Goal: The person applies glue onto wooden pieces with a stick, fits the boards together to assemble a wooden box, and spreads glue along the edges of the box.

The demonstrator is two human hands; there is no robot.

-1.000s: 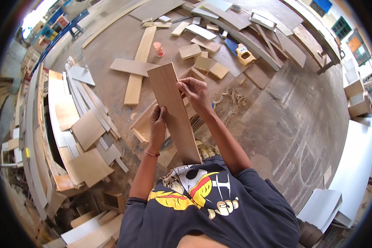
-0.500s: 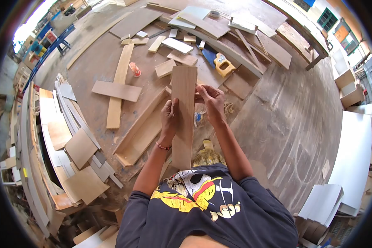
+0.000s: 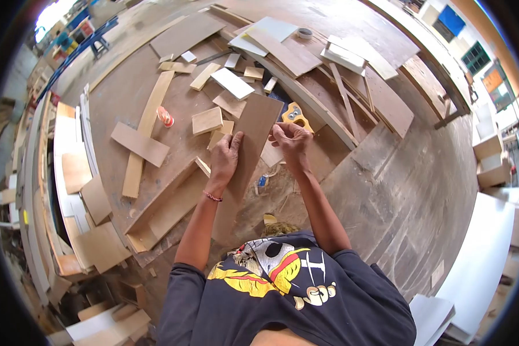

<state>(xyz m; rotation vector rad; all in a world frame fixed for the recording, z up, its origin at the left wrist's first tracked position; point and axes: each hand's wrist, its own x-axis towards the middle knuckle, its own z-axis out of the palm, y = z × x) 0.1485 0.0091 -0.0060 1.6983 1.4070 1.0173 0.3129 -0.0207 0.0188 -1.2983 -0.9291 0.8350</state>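
Wood-wise, gripping a board (image 3: 247, 157) in left hand (image 3: 225, 157). Got right hand (image 3: 294, 149) half-curled by the board's edge, can't tell if holding anything.

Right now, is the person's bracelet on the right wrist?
No, the bracelet circles the wrist of the left hand, which grips a wooden board.
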